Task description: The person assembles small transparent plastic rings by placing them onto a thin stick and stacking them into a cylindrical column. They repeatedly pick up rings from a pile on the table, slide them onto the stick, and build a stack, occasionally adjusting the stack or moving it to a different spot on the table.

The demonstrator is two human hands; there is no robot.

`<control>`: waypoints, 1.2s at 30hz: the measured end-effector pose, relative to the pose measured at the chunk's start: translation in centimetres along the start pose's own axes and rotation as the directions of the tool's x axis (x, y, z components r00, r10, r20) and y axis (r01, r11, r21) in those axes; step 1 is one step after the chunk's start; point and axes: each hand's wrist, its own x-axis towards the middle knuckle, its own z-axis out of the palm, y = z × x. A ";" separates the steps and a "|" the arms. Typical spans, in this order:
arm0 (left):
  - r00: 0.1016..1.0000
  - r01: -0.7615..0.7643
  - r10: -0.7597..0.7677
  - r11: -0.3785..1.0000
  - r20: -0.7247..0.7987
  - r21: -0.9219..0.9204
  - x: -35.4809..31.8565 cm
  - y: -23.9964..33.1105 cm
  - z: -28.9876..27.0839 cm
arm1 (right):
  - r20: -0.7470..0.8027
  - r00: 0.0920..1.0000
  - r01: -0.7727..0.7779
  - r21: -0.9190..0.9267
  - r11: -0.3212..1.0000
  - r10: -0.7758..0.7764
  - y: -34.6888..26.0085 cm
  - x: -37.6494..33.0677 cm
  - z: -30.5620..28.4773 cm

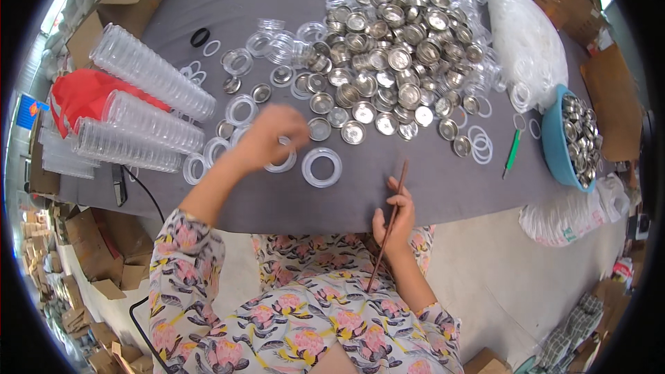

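Note:
My left hand (276, 133) reaches over the table's middle-left, fingers curled downward and smeared by motion. Whether anything is in its grip does not show. Just beneath it lies a clear plastic ring (282, 163), partly covered by the hand. Another clear ring (321, 167) rests flat to its right, near the table's front. At the table's front edge, my right hand (397, 218) is closed round a thin brown stick (393, 223), which slants up and away from my lap. Beyond both hands spreads a large heap of small round silver metal caps (400, 59).
Stacks of clear plastic cups (151, 69) lie at the left beside a red cloth (90, 100). On the right stand a blue basin (554, 140) of metal caps and a bulging clear bag (528, 41). A green-handled tool (512, 152) lies nearby. Cardboard boxes (114, 242) surround the table.

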 end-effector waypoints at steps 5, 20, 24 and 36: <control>0.731 0.657 -0.331 0.579 -0.596 0.484 0.7 -13.8 -1.7 | -0.034 0.998 0.047 -0.052 0.998 -0.048 -0.1 -0.3 0.7; 0.951 -0.084 0.035 0.985 0.306 0.151 1.7 8.1 3.8 | -0.099 0.985 0.141 -0.037 0.989 -0.144 -0.3 -0.1 0.1; 0.912 -0.357 0.382 0.918 0.149 -0.171 1.9 8.1 6.5 | 0.058 0.976 0.214 -0.103 0.971 -0.209 -0.5 0.5 -0.3; 0.778 0.625 -0.614 0.734 -0.135 0.267 4.1 -11.0 0.3 | 0.138 0.973 0.208 -0.194 0.959 -0.184 -1.0 0.9 0.3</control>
